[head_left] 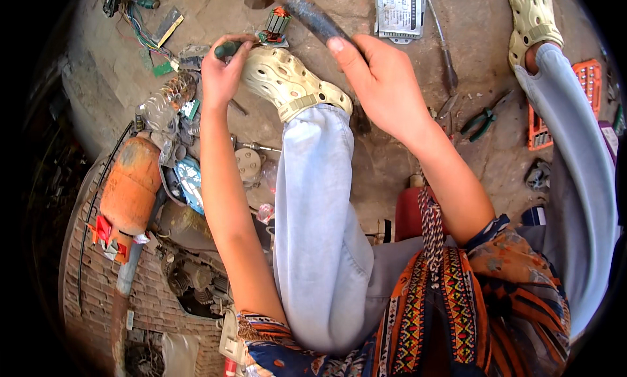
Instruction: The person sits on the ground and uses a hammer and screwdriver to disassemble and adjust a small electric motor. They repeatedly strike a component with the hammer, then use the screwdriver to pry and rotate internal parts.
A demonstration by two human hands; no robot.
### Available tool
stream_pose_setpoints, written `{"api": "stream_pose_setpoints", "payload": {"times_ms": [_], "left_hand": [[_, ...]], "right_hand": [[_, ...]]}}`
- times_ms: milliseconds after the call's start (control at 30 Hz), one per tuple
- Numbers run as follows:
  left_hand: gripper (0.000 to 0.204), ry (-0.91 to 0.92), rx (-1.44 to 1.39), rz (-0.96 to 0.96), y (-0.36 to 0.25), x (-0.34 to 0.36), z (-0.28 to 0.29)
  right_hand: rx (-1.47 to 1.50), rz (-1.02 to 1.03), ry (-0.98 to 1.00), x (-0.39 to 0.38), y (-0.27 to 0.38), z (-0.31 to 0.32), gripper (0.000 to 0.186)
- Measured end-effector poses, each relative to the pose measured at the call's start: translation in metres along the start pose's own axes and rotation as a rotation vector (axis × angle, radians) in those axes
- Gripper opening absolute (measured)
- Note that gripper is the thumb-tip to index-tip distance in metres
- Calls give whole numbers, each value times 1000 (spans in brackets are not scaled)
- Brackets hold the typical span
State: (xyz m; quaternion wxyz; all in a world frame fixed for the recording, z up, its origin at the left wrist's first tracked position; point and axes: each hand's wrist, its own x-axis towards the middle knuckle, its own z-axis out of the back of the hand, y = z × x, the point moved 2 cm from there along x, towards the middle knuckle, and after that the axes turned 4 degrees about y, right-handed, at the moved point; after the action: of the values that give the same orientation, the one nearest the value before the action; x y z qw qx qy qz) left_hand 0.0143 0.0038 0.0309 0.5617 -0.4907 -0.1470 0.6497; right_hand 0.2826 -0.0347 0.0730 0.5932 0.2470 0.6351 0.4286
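My right hand (385,77) is closed around the dark handle of a hammer (312,16). Its head points to the far left, partly cut off by the top edge. My left hand (223,73) grips a green-handled screwdriver (227,49), whose shaft is mostly hidden by the fingers. Just right of that hand, a small block of metal plates with orange-red windings (277,26) sits on the ground, touching or very near the toe of my cream clog (277,80). The hammer is raised above and to the right of this block.
On the left lie wires (140,24), a rusty orange cylinder (130,181) and mixed scrap. A silver metal case (400,11), another screwdriver (449,67), green-handled pliers (481,122) and an orange tool tray (541,125) lie to the right. A dark red object (410,210) is between my legs.
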Motion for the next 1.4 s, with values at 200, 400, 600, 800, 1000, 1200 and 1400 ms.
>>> {"api": "stream_pose_setpoints", "payload": {"times_ms": [200,400,600,800,1000,1200,1400], "left_hand": [[14,11,99,-36,48,3,16],[9,-15,17,-100,15,7,-1],[19,-163,-9,-55,46,-14,5],[8,-113,-48,-72,13,-7,-5],[9,-85,-65,-93,26,-7,-6],[8,-162,106,-196,49,-4,-18],[11,-147,27,-73,20,-14,-18]], "right_hand": [[-30,137,143,-15,37,-8,46],[-157,204,94,-31,64,-25,40],[-362,-27,176,-22,20,-37,42],[-159,140,241,-40,64,-40,37],[-136,158,212,-45,61,-55,38],[-233,120,197,-30,33,-61,38],[-30,249,197,-54,69,-56,38]]}}
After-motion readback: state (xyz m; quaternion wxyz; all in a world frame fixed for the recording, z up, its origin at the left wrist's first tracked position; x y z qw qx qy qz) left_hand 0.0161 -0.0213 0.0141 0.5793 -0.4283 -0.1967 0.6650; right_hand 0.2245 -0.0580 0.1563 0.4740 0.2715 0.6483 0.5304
